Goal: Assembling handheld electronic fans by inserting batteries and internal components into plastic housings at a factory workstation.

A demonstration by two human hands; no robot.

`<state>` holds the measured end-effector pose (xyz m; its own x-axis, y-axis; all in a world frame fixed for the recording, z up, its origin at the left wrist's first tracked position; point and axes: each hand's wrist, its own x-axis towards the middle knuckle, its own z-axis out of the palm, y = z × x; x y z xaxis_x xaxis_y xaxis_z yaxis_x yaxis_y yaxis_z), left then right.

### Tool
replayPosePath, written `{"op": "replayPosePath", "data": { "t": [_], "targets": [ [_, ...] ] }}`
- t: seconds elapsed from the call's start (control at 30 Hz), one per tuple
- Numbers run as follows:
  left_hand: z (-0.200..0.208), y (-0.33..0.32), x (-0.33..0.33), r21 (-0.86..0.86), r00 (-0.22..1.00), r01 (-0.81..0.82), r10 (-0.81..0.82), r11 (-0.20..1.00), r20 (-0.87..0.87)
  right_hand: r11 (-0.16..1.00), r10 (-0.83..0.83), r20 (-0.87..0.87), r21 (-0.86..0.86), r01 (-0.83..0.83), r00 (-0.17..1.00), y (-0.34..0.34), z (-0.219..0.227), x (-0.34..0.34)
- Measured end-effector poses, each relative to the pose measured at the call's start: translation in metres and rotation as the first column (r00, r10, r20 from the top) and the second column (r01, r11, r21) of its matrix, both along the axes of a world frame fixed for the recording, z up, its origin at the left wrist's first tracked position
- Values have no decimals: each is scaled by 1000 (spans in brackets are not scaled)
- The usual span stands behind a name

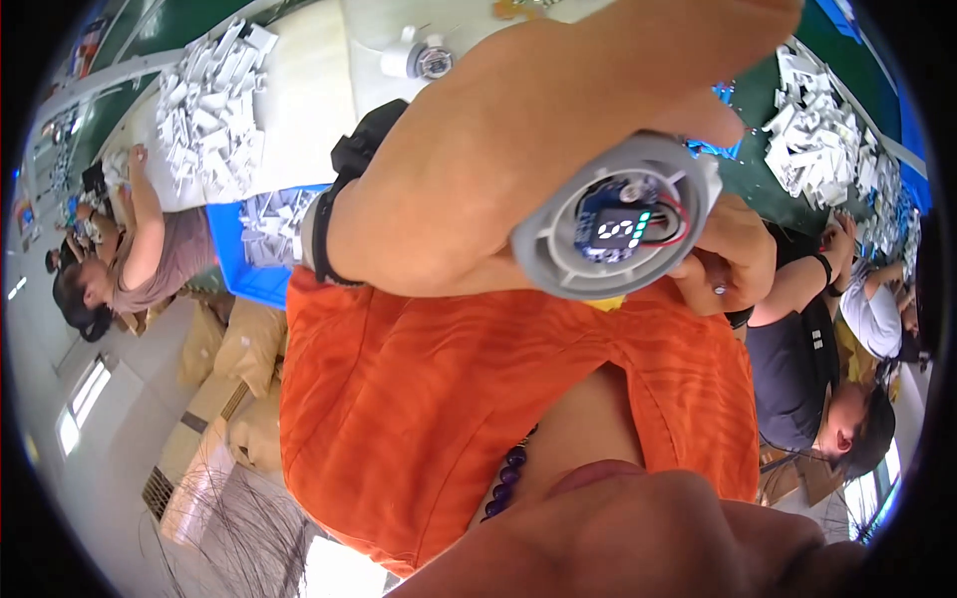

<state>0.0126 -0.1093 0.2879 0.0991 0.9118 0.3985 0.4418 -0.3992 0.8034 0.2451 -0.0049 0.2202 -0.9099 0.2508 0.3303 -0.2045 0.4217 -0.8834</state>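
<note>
Close in front of me is a round grey plastic housing [543, 249], its open face turned toward me. Inside it sits a blue circuit board with a lit digital display [620, 229], and thin red and black wires curve beside the board. My left hand [498, 149], with a dark band at the wrist, reaches across from the left and grips the housing from above. At the housing's lower right edge, my right hand [738, 254], wearing a ring, has its fingers curled against it. Part of each hand's grip is hidden behind the housing.
A similar white unit with a round face [419, 60] lies on the table. White plastic parts are heaped at left [214, 110] and right [812, 130]. A blue bin [234, 254] holds grey parts. Co-workers sit at left [164, 249] and right [793, 369].
</note>
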Motion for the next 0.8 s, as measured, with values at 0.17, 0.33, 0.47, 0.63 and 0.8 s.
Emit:
{"op": "replayPosePath", "data": {
  "t": [0.17,0.33,0.47,0.63,0.8],
  "targets": [
    [-16,10,-9,104,998,54,-49,993,-50,996,-80,-93,-44,76,992,-5,-15,0],
    [-25,9,-20,237,989,127,-105,963,-104,989,-142,-140,14,145,980,-14,-19,-1],
    [-35,5,-20,222,988,139,-119,965,-101,980,-186,-140,42,194,972,-16,-22,3],
    [-41,0,-20,184,989,137,-123,973,-85,972,-229,-174,11,235,958,-18,-25,1],
    [-44,-2,-20,150,990,135,-126,979,-70,966,-253,-158,6,257,954,-17,-25,0]
  ]
}}
